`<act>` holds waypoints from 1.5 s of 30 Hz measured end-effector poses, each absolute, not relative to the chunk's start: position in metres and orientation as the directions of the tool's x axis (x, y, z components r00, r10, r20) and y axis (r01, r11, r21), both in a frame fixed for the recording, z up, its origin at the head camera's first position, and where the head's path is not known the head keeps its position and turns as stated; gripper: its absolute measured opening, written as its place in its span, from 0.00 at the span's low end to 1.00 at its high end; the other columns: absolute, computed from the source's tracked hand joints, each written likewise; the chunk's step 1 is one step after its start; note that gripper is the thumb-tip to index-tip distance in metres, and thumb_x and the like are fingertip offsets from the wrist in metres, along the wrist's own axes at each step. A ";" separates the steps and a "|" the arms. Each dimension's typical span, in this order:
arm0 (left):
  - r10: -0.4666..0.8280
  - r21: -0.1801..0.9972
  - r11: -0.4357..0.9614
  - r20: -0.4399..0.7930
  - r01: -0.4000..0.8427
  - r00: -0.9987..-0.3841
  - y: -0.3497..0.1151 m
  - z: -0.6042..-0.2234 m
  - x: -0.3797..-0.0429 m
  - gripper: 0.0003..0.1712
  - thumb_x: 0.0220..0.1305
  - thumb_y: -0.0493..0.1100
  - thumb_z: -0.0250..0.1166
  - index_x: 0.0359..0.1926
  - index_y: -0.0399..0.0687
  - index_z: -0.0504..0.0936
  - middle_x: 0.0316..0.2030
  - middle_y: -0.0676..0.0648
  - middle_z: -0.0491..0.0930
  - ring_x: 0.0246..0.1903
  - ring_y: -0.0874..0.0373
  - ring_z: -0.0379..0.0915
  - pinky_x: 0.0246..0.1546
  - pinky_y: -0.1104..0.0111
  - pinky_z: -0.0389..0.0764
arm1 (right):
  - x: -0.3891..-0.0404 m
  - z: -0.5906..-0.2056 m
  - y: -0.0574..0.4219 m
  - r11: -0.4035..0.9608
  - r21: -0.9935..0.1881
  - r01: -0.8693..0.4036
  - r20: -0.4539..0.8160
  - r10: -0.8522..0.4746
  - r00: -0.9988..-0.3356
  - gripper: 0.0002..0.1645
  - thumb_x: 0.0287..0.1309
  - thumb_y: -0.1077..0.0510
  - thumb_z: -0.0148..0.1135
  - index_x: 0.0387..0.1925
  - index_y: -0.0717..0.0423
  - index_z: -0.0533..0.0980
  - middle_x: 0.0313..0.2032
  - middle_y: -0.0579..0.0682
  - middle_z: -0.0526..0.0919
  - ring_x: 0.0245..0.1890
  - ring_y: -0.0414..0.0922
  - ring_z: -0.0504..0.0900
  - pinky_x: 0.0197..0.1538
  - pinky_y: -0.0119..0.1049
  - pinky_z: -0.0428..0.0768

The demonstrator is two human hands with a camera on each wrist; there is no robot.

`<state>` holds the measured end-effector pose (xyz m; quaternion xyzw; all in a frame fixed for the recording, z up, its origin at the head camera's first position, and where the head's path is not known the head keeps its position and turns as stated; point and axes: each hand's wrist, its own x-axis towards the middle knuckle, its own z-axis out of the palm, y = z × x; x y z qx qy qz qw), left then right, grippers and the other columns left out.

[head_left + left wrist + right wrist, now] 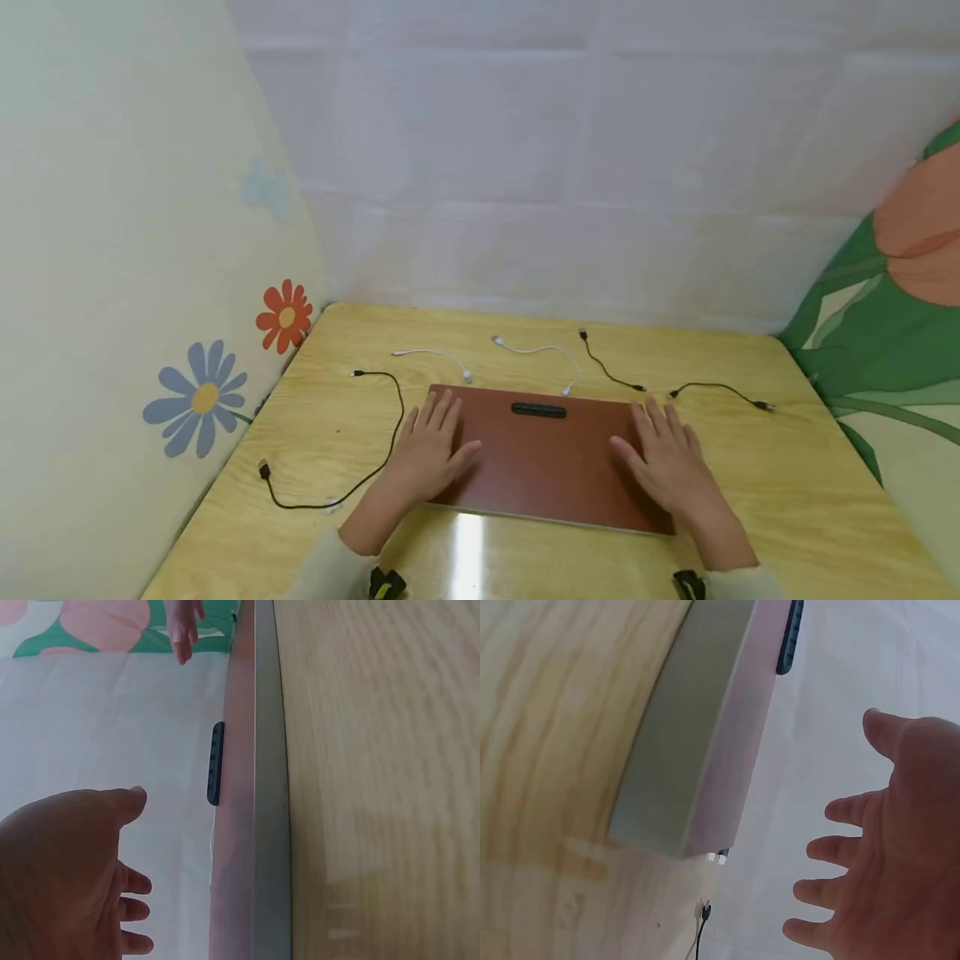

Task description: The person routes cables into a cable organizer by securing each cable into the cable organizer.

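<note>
Above the wooden table [810,467], spread hands [427,452] [670,467] hover clear of the brown box [555,467], wrist views reveal.

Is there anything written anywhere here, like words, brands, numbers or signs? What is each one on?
None can be read in any view.
Brown board: no writing visible.
Black strip: no legible lettering.
Cable plugs: too small to tell.
Black device at the left wrist: a yellow mark, too small and blurred to read.
</note>
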<state>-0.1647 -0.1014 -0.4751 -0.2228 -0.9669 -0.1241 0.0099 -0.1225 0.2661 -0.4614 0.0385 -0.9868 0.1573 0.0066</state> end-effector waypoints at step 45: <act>0.485 0.225 0.861 -0.097 0.456 -0.869 -0.080 -0.498 -0.157 0.49 0.73 0.71 0.49 0.79 0.42 0.55 0.79 0.38 0.50 0.78 0.37 0.41 0.73 0.39 0.49 | -0.155 -0.455 0.377 0.951 -0.310 -0.003 -0.032 -0.014 -0.999 0.40 0.79 0.47 0.46 0.70 0.80 0.55 0.66 0.82 0.58 0.64 0.79 0.58 0.61 0.74 0.60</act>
